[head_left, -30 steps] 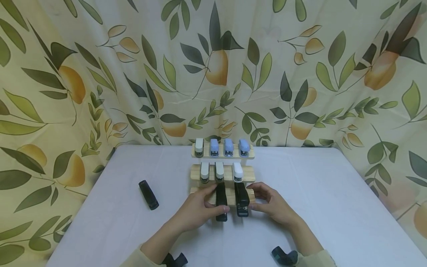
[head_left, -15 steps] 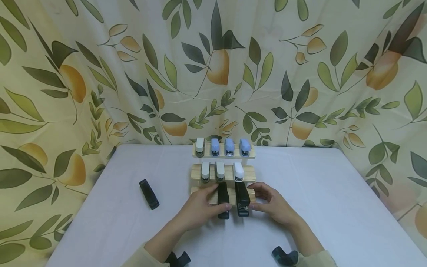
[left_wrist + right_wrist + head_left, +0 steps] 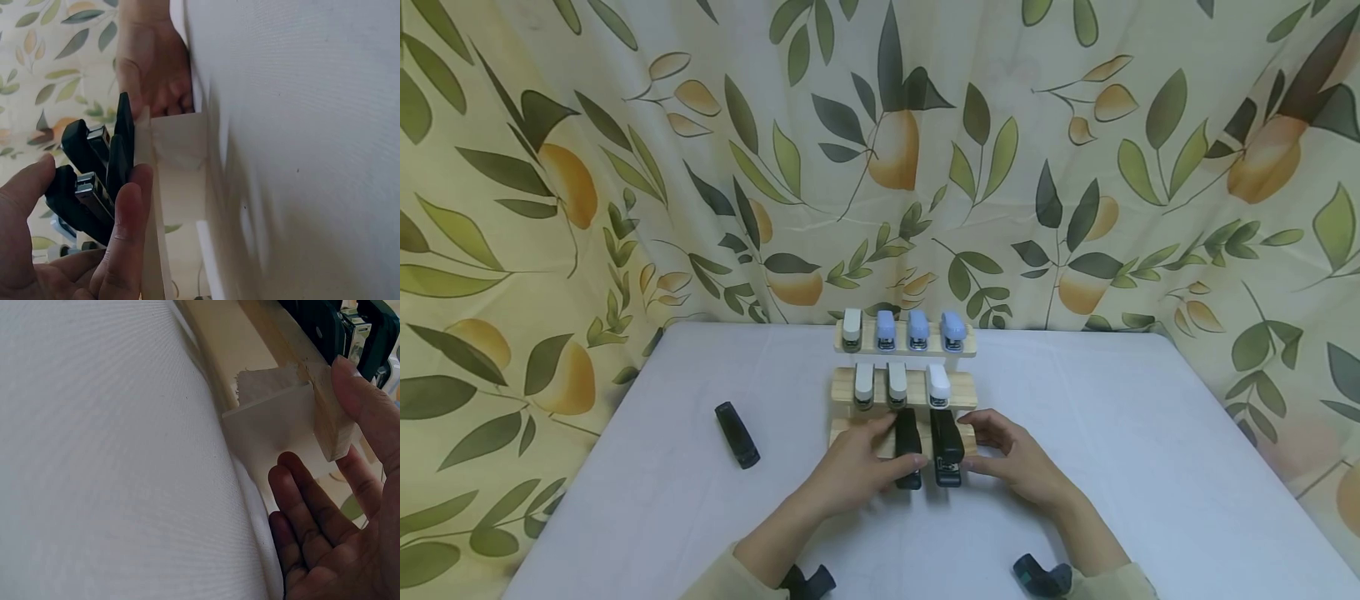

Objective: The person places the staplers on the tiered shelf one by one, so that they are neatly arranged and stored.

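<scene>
In the head view a black stapler point(image 3: 907, 429) lies on the lowest shelf of a wooden stepped rack point(image 3: 964, 390). My left hand point(image 3: 859, 468) holds it between thumb and fingers; the left wrist view has the fingers around the stapler point(image 3: 69, 200) from both sides. Just to its right on that shelf sits another black stapler point(image 3: 947, 442), with a narrow gap between them. My right hand point(image 3: 1011, 460) grips the shelf's right end. In the right wrist view, its thumb presses the board end point(image 3: 332, 428), an index finger is behind, and the other fingers are loosely bent.
On the middle shelf stand two pale grey staplers point(image 3: 864, 385) and a white one point(image 3: 938, 385). The top shelf bears a pale grey stapler point(image 3: 852, 329) and three blue ones point(image 3: 918, 330). Another black stapler point(image 3: 737, 435) lies on the white tablecloth point(image 3: 685, 517) at left.
My left hand has shifted the black stapler slightly right and back, nearer the other black one. My right hand has stayed at the shelf's end.
</scene>
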Demonstrator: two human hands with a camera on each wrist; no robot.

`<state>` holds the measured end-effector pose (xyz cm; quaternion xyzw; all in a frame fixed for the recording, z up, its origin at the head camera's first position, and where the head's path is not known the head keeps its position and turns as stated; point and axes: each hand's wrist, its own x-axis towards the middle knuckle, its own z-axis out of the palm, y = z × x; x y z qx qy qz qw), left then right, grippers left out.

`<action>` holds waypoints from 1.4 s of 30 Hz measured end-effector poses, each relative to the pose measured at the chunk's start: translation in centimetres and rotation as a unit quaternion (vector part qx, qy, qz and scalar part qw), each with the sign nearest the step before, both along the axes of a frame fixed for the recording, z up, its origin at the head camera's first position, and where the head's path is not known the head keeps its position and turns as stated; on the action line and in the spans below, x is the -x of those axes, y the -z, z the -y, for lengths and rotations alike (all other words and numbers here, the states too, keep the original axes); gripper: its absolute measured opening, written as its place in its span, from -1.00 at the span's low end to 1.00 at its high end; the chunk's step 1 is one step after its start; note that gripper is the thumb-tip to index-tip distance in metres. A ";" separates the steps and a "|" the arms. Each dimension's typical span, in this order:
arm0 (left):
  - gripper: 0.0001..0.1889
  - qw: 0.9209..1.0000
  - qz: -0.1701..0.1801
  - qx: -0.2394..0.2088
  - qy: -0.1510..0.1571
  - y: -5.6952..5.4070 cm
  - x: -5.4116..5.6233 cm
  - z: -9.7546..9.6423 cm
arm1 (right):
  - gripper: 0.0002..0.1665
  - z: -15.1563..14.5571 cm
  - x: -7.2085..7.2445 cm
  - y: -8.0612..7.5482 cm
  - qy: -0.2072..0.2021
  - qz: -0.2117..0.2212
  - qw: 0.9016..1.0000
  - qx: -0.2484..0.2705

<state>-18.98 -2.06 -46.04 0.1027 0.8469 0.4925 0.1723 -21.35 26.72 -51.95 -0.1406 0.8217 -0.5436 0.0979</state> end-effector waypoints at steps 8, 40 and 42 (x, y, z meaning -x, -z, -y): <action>-0.06 1.000 -0.004 0.001 0.000 0.2 0.1 -0.4 | -0.32 -0.1 0.0 0.1 0.001 -0.005 1.000 -0.002; -0.11 1.000 -0.024 0.012 -0.011 0.3 -0.1 -0.7 | -0.30 0.0 0.1 0.2 0.003 -0.003 1.000 0.001; -0.11 1.000 -0.026 0.013 -0.011 0.3 -0.1 -0.7 | -0.30 0.0 0.1 0.2 0.004 -0.002 1.000 0.000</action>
